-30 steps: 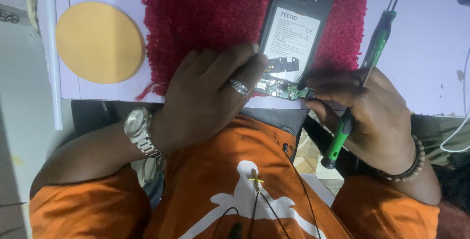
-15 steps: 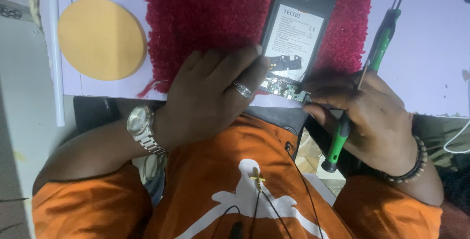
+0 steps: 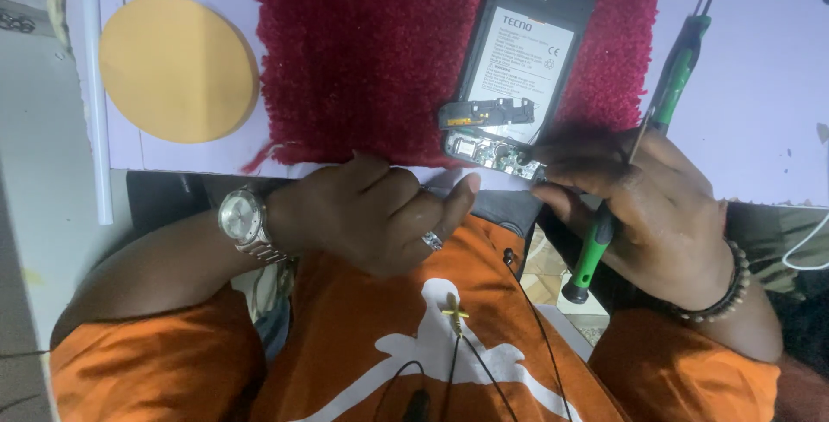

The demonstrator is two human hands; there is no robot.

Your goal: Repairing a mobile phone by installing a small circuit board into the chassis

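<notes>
A black, back-opened mobile phone with a white battery label [image 3: 525,68] lies on a shaggy dark-red mat [image 3: 363,59] at about 12 o'clock on the pale work surface [image 3: 760,85]. Its exposed circuit end points toward the person, at the mat's near edge. The right hand [image 3: 643,215], at 3 o'clock, is closed around a green-and-black screwdriver [image 3: 639,145] (thin metal tweezers appear to lie alongside its shaft), with the fingertips touching the phone's bottom edge. The left hand [image 3: 371,215], at centre, is loosely curled with nothing in it, just beside the phone, wearing a ring and a silver wristwatch [image 3: 242,219]. A round yellow disc [image 3: 177,68] rests at 10 o'clock.
</notes>
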